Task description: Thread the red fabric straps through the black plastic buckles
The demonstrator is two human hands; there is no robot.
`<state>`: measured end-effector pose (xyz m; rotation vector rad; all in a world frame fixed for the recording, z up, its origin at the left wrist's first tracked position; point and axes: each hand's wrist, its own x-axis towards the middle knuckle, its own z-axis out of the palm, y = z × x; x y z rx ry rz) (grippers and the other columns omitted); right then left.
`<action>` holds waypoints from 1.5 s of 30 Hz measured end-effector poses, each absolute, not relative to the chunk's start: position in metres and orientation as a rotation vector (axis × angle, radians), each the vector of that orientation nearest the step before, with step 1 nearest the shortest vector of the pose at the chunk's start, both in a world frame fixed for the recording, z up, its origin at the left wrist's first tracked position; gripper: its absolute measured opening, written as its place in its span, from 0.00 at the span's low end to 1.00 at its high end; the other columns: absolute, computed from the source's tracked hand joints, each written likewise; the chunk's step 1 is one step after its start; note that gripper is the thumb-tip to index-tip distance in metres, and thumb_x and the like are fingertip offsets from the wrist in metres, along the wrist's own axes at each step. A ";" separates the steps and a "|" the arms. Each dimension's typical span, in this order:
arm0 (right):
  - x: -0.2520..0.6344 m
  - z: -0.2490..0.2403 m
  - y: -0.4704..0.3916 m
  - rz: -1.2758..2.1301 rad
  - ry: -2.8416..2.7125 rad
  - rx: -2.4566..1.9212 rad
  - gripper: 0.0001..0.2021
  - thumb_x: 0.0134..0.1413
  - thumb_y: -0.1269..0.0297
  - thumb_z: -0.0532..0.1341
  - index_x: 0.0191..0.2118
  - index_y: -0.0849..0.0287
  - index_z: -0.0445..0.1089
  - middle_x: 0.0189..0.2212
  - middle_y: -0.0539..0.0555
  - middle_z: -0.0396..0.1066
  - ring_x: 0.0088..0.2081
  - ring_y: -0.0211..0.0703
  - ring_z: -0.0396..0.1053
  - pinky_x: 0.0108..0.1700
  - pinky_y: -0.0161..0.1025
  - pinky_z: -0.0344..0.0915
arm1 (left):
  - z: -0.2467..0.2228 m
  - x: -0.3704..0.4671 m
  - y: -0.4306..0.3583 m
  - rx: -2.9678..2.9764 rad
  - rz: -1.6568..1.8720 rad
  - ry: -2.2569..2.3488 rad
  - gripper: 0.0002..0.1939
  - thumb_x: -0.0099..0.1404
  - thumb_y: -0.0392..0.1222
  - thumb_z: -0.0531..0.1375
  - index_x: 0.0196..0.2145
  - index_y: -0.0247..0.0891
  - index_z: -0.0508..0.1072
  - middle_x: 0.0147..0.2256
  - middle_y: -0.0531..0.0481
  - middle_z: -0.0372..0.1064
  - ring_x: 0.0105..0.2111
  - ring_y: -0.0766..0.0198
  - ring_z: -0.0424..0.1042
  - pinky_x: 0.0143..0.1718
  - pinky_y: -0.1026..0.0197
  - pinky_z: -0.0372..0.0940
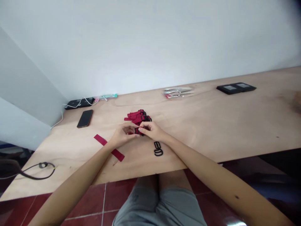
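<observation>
Both of my hands meet at a small red strap piece with a black buckle (137,131). My left hand (124,133) pinches it from the left, and my right hand (150,129) grips its right side. Just beyond my fingers lies a pile of red straps with black buckles (138,117). A flat red strip (100,139) passes under my left forearm. Near my right wrist, two black buckle parts (158,148) rest on the wooden table (202,131).
A phone (85,118) and a black box with a white cable (75,103) are at the left. Thin packets (177,92) lie near the wall, and black cases (235,88) sit farther right. A dark cable (39,175) curls at the left edge. A blurred hand (298,99) shows at the far right.
</observation>
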<state>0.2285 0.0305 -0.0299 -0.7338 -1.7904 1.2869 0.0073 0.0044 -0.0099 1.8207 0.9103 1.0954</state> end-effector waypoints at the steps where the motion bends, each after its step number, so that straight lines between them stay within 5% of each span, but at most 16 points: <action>1: 0.228 -0.030 0.031 1.298 -1.775 -0.730 0.19 0.63 0.45 0.66 0.33 0.58 0.74 0.27 0.49 0.67 0.29 0.39 0.62 0.33 0.38 0.57 | -0.010 0.008 0.005 1.815 1.111 0.918 0.22 0.58 0.50 0.77 0.45 0.37 0.82 0.46 0.41 0.78 0.41 0.57 0.79 0.41 0.55 0.79; 10: 0.229 -0.027 0.031 1.445 -1.543 -0.708 0.16 0.56 0.50 0.73 0.42 0.55 0.76 0.35 0.51 0.74 0.34 0.42 0.69 0.36 0.38 0.64 | -0.009 0.003 0.008 1.794 1.231 0.972 0.23 0.58 0.50 0.78 0.48 0.38 0.81 0.44 0.43 0.79 0.36 0.61 0.77 0.36 0.58 0.76; 15: 0.228 -0.031 0.033 1.540 -1.462 -0.597 0.20 0.52 0.57 0.76 0.47 0.54 0.72 0.37 0.50 0.75 0.39 0.42 0.74 0.44 0.39 0.69 | -0.004 0.004 0.004 1.978 1.161 0.987 0.19 0.61 0.50 0.76 0.47 0.40 0.82 0.47 0.43 0.80 0.45 0.55 0.79 0.48 0.52 0.76; 25: 0.223 -0.035 0.026 1.368 -1.657 -0.617 0.33 0.39 0.56 0.83 0.46 0.50 0.64 0.38 0.48 0.72 0.35 0.41 0.70 0.36 0.37 0.65 | -0.006 0.009 0.003 2.228 1.190 0.975 0.17 0.63 0.50 0.75 0.45 0.40 0.83 0.44 0.42 0.78 0.45 0.53 0.78 0.48 0.50 0.74; 31: 0.219 -0.032 0.025 1.154 -1.740 -0.712 0.17 0.62 0.48 0.69 0.33 0.55 0.70 0.36 0.52 0.70 0.35 0.43 0.67 0.39 0.42 0.65 | -0.009 0.010 0.001 2.283 1.239 1.045 0.11 0.68 0.45 0.70 0.46 0.40 0.82 0.45 0.42 0.79 0.44 0.54 0.79 0.49 0.50 0.75; 35: 0.222 -0.025 0.028 1.279 -1.582 -0.647 0.17 0.56 0.48 0.73 0.30 0.56 0.74 0.44 0.56 0.72 0.41 0.46 0.69 0.41 0.43 0.67 | -0.010 0.006 0.003 2.209 1.202 1.096 0.14 0.64 0.47 0.73 0.45 0.40 0.83 0.47 0.41 0.79 0.47 0.52 0.79 0.49 0.50 0.76; 40: 0.231 -0.014 0.027 1.623 -1.053 -0.595 0.12 0.53 0.53 0.75 0.36 0.54 0.78 0.48 0.54 0.77 0.33 0.39 0.66 0.35 0.41 0.66 | -0.013 0.005 0.009 1.980 1.171 1.123 0.20 0.60 0.51 0.76 0.46 0.40 0.84 0.47 0.41 0.81 0.45 0.52 0.81 0.42 0.54 0.79; 45: 0.231 -0.011 0.024 1.730 -1.034 -0.555 0.16 0.53 0.52 0.77 0.32 0.55 0.73 0.40 0.52 0.79 0.31 0.38 0.66 0.33 0.39 0.65 | -0.016 0.004 0.013 1.985 1.049 1.115 0.22 0.62 0.54 0.75 0.48 0.39 0.84 0.47 0.41 0.82 0.44 0.50 0.82 0.43 0.52 0.79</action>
